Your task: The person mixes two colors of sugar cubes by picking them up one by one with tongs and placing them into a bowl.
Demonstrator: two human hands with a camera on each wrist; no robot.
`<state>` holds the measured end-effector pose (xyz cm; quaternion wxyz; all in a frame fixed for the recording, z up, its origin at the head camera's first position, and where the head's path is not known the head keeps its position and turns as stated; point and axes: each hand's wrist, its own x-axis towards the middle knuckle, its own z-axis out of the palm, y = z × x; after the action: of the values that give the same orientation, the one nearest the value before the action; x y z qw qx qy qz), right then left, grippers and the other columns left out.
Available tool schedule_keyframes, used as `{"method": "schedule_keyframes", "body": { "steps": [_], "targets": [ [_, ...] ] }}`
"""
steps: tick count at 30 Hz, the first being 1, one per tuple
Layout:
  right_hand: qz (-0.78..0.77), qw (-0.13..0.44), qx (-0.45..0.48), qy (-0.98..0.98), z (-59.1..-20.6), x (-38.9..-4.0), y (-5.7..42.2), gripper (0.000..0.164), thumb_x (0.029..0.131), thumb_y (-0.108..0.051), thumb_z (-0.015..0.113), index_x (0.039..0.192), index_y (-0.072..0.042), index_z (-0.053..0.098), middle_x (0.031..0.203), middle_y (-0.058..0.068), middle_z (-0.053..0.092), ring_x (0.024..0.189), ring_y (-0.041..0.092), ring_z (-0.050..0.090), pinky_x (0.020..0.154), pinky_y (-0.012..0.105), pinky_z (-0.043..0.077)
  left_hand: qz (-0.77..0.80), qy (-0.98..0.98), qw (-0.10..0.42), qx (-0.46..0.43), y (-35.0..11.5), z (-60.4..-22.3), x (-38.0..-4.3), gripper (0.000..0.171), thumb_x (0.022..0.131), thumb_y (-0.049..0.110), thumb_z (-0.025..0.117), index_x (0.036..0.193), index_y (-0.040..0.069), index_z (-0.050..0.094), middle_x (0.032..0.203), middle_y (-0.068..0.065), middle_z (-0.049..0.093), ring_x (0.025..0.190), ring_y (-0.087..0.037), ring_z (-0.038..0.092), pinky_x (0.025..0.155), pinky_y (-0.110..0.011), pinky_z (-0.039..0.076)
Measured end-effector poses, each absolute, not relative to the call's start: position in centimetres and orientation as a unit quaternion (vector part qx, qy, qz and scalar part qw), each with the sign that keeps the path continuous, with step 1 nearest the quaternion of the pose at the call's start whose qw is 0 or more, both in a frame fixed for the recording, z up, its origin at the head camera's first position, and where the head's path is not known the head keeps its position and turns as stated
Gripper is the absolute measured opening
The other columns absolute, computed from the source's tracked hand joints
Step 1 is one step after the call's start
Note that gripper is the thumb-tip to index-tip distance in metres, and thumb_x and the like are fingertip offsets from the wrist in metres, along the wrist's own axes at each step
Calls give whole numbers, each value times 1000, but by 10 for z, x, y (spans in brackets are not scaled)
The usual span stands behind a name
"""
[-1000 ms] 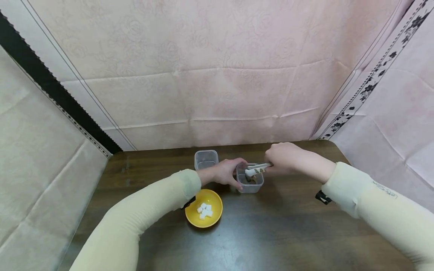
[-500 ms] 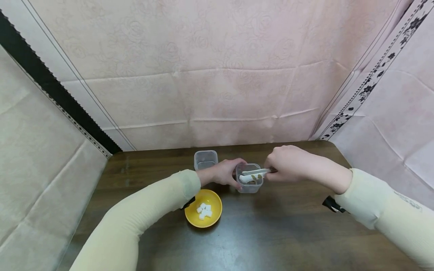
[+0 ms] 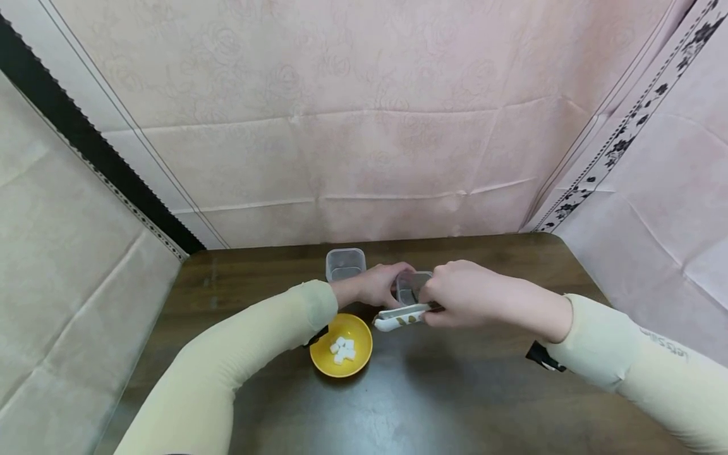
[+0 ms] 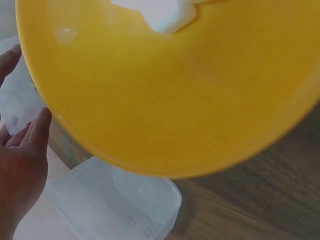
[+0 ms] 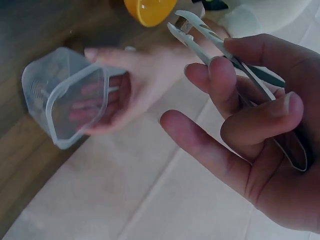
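Note:
My left hand [image 3: 378,286] holds a clear plastic container [image 3: 407,294] by its sides, thumb and fingers spread around it. In my right hand [image 3: 463,292] is a pair of small metal tongs [image 3: 398,318] with white, patterned tips, pinched between thumb and fingers. A small brownish piece [image 5: 184,24] shows between the tips in the right wrist view; its kind is unclear. The tips point left, between the container and a yellow bowl [image 3: 340,371]. Several white cubes [image 3: 344,349] lie in the bowl, which sits below my left wrist.
Behind my left hand stands a second clear plastic container [image 3: 345,260], near the back edge of the dark wooden table [image 3: 273,404]. A pale patterned cloth [image 3: 364,158] hangs behind the table and along both sides.
The tongs were inside the clear container; my right hand has drawn them out and brought them toward the front left, close to the yellow bowl. My left hand stays on the container.

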<state>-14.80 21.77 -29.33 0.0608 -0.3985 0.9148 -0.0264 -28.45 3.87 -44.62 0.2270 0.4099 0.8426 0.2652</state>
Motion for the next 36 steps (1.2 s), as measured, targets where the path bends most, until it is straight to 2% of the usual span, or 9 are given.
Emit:
{"method": "schedule_keyframes", "body": {
  "steps": [8, 14, 19, 24, 28, 32, 36],
  "targets": [
    [-10, 39, -438, 898, -313, -151, 198, 19, 91, -25, 79, 74, -22, 71, 58, -16, 45, 56, 5, 40, 53, 27, 41, 260, 844, 230, 409, 38, -443, -283, 81, 88, 26, 91, 155, 15, 47, 151, -7, 60, 120, -21, 66, 104, -33, 56],
    [23, 20, -456, 889, -325, -154, 185, 27, 90, -26, 81, 69, -22, 65, 56, -15, 45, 55, 7, 41, 53, 28, 42, 259, 842, 228, 414, 38, -443, -283, 79, 89, 18, 88, 155, 13, 46, 148, -7, 63, 122, -21, 65, 105, -34, 55],
    [59, 40, -450, 890, -331, -156, 173, 28, 90, -28, 80, 68, -21, 64, 57, -13, 47, 55, 9, 44, 53, 28, 43, 249, 843, 214, 427, 37, -442, -284, 71, 93, 15, 80, 155, 12, 47, 142, -8, 66, 118, -24, 66, 104, -37, 54],
    [82, 56, -449, 888, -335, -158, 165, 29, 89, -27, 80, 67, -21, 62, 56, -12, 40, 53, 9, 39, 51, 27, 38, 248, 843, 207, 431, 36, -442, -284, 60, 100, 15, 72, 155, 12, 48, 136, -7, 68, 116, -27, 66, 105, -37, 54],
    [97, 70, -448, 886, -335, -159, 159, 29, 91, -28, 79, 68, -20, 62, 56, -10, 39, 53, 10, 38, 51, 26, 40, 248, 844, 202, 431, 35, -442, -283, 57, 101, 18, 70, 154, 12, 49, 132, -7, 70, 111, -24, 66, 104, -37, 54],
    [112, 79, -445, 885, -335, -159, 154, 33, 91, -30, 80, 66, -20, 60, 56, -10, 40, 53, 10, 40, 51, 27, 42, 251, 842, 207, 429, 35, -443, -283, 60, 100, 20, 72, 155, 13, 48, 141, -7, 67, 119, -21, 65, 109, -38, 53],
    [116, 76, -444, 885, -336, -160, 150, 37, 90, -30, 80, 64, -21, 56, 55, -10, 39, 51, 10, 40, 48, 27, 39, 258, 838, 215, 429, 35, -442, -283, 58, 101, 20, 71, 154, 12, 48, 149, -9, 63, 130, -25, 63, 114, -42, 50]
  ]
}}
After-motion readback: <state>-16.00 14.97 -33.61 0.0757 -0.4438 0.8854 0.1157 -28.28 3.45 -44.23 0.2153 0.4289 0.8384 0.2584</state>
